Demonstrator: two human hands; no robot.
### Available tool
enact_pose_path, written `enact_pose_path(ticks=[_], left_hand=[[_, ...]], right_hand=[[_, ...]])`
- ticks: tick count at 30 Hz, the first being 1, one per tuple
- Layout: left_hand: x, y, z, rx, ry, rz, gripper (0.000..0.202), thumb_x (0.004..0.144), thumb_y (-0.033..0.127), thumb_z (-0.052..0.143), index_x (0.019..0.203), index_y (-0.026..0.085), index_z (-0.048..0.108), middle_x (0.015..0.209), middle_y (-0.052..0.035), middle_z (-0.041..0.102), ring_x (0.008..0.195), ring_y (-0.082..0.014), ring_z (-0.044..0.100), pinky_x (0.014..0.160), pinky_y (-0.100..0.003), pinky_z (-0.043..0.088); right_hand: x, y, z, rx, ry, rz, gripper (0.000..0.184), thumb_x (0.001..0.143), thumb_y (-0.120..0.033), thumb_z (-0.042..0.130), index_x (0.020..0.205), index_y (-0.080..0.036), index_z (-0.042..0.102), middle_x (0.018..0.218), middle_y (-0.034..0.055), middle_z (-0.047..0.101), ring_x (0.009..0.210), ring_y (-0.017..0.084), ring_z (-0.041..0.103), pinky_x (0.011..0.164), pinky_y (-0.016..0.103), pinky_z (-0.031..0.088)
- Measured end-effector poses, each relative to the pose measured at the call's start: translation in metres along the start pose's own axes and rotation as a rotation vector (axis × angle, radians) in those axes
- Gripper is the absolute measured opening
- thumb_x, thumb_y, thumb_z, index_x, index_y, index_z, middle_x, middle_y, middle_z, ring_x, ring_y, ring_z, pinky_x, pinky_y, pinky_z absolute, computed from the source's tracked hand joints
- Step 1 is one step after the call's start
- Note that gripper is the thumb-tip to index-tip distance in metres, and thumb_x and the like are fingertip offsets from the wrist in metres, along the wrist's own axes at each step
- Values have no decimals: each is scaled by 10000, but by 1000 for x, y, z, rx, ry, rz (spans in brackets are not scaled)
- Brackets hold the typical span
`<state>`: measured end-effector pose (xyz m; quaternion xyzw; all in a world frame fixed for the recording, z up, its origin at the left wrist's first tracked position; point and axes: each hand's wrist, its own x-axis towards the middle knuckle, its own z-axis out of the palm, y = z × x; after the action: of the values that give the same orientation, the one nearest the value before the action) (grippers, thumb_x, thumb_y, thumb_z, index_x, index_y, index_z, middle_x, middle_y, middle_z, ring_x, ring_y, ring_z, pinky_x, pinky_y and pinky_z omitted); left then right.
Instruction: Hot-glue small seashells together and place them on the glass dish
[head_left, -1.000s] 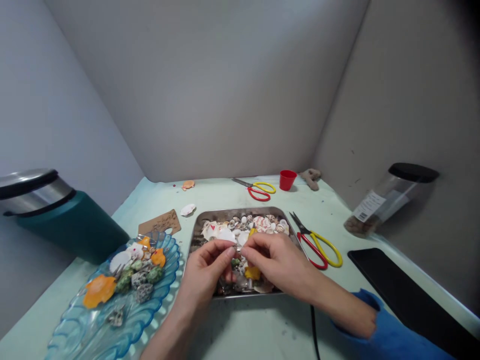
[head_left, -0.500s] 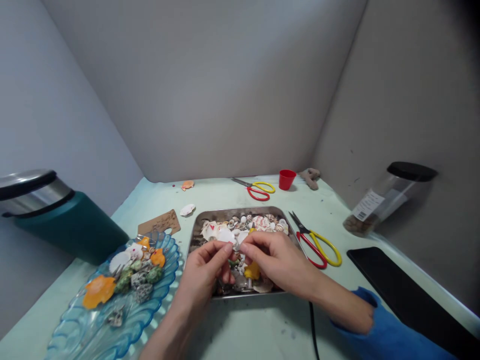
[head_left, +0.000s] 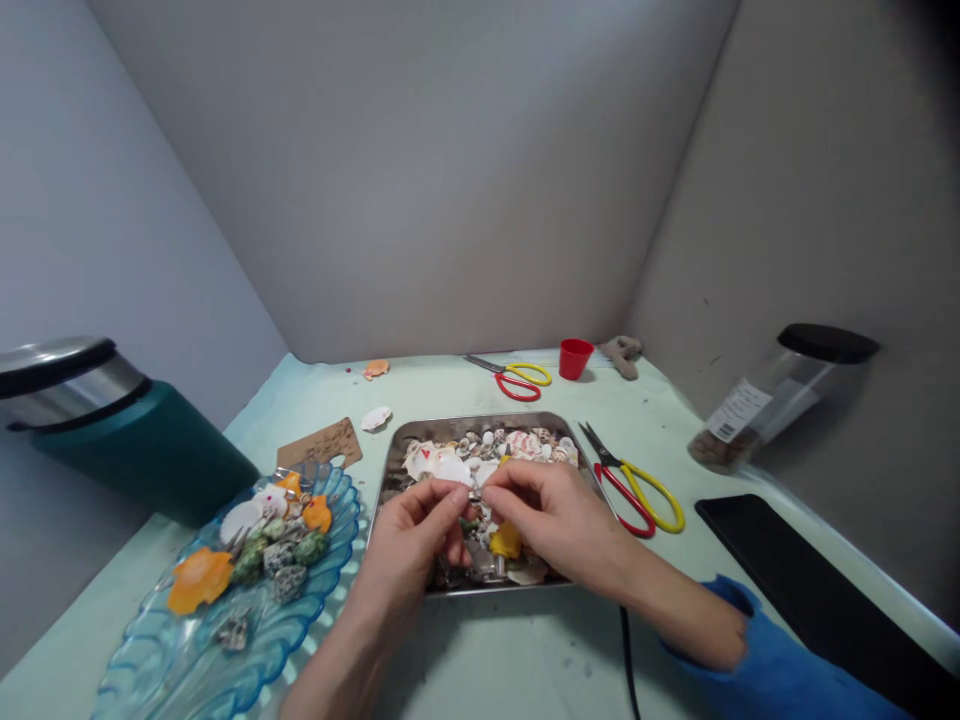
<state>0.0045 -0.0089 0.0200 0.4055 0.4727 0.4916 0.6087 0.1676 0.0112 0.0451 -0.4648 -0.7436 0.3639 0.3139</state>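
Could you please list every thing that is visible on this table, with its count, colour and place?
tray: 1, silver metal, table centre
shells in tray: many, white, pink, mixed
dish: 1, clear blue, front left, holds orange, green and white shells
scissors: 2, red and yellow handles, one right of tray, one at the back
cup: 1, red, back
jar: 1, clear, black lid, tilted at right wall
bin: 1, teal, steel lid, left
card: 1, brown, behind dish
loose shells: 2, white and orange, behind tray
black slab: 1, front right
small piece: 1, greyish, over tray
left hand: 1, pinches small piece
right hand: 1, blue sleeve, pinches small piece
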Motion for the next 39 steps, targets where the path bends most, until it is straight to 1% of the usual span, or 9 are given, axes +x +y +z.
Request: enact_pose_path(ticks=[3,5,8,14,22,28,33,36,39], left_hand=[[-1,0,1,5,18,12,223,743,354,675,717,139,622,478,48,525,386,-60,427,475,-215,429],[-1,0,2,17,25,11,223,749,355,668,711,141,619,447,53,505,386,-64,430,477,-210,421],[-2,0,2,28,11,2,228,745,360,671,706,142,617,421,58,484,389,-67,417,489,-216,429],[0,-2,-2,37,-14,16,237,730,368,686,718,138,630,447,45,509,404,-67,431,491,-218,425],[0,-3,-3,1,23,36,223,701,338,721,796,146,655,661,-1,642,424,-48,453,488,-212,422],[0,-3,-4,-2,22,55,252,736,368,680,858,148,669,688,-15,653,428,-55,466,497,-224,433],[0,-3,0,29,48,85,247,655,308,753,800,153,629,593,39,584,423,-58,462,462,-204,411],[-1,-2,3,39,67,104,230,665,301,743,760,156,593,632,47,572,426,-51,463,444,-194,395],[-2,-1,5,75,94,109,222,677,298,731,759,151,587,619,52,564,424,-48,468,435,-180,373]], right_hand=[[0,1,0,65,-23,-7,197,858,-275,491,744,-181,622,620,-35,570,542,98,471,502,203,335],[0,3,0,67,-9,-13,207,861,-277,486,728,-180,610,615,-34,558,552,100,474,512,205,339],[1,3,1,49,14,-7,223,867,-275,476,703,-182,595,602,-35,544,544,101,475,514,206,343],[0,-1,-1,55,46,-6,221,858,-256,490,668,-183,577,590,-37,534,540,99,471,514,201,353],[0,-1,0,70,65,4,224,857,-260,494,663,-184,577,573,-44,520,522,94,459,500,201,350],[0,1,1,85,77,8,234,861,-275,489,663,-185,574,567,-45,521,514,96,463,499,200,353],[-1,-4,3,43,117,18,222,846,-250,500,650,-183,582,557,-45,521,516,97,463,492,193,339],[-3,-8,5,-4,134,31,195,834,-228,514,679,-188,624,531,-53,523,494,92,452,473,192,314],[-6,-9,8,-29,146,18,193,846,-221,505,725,-195,653,552,-47,561,508,99,479,497,199,332]])
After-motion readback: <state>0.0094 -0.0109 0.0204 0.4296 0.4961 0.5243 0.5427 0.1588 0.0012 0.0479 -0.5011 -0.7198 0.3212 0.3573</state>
